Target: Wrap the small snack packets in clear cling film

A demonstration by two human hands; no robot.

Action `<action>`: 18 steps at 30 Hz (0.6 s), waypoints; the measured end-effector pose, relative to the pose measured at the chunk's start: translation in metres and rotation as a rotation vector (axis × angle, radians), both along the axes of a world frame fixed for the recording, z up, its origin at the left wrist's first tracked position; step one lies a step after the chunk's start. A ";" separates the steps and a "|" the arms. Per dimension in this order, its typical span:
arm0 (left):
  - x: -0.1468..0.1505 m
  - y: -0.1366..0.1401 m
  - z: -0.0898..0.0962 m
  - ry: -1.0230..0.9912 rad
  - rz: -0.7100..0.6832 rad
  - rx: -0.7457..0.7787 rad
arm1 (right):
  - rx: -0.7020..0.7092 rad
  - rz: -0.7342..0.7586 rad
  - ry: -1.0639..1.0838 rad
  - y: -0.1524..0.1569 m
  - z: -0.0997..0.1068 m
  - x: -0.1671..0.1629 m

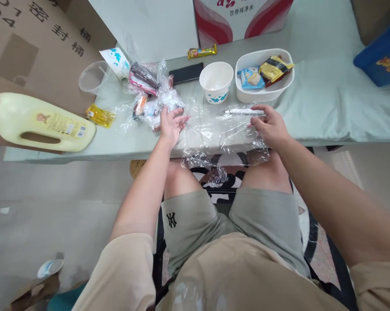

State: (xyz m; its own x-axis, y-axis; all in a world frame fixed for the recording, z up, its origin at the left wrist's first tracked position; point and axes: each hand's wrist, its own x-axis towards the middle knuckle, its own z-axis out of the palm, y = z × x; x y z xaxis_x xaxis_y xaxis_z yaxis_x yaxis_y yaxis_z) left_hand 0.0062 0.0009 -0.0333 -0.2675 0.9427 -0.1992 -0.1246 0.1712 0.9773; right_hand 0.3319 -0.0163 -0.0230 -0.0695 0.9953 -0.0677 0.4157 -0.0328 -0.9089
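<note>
A large sheet of clear plastic film [210,129] spreads over the table's front edge and hangs towards my knees. My left hand [172,125] is open at its left side, palm turned up and fingers apart, just in front of a heap of wrapped snacks [146,82]. At the other side, my right hand [271,125] pinches the film between thumb and fingers. A slim silvery-white strip [243,111] lies at these fingertips; I cannot tell what it is. Behind the film stand a white paper cup [216,82] and a white plastic tub [264,95] holding several snack packets [274,69].
A phone [186,73] and a yellow snack bar [201,51] lie at the back, before a red-and-white box [243,19]. To the left are a pale yellow jug [36,121], a yellow packet [99,115], a clear cup [94,77] and cardboard boxes [36,52]. A blue container [381,56] stands right.
</note>
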 end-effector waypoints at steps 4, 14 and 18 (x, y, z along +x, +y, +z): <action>0.000 -0.029 0.006 0.112 -0.150 -0.002 | 0.006 0.007 0.012 0.002 -0.004 0.002; 0.006 -0.065 0.021 0.025 -0.160 0.032 | -0.098 -0.011 0.129 -0.005 0.003 0.008; 0.009 -0.094 0.025 0.085 -0.213 -0.058 | -0.129 -0.074 0.182 -0.028 0.025 0.014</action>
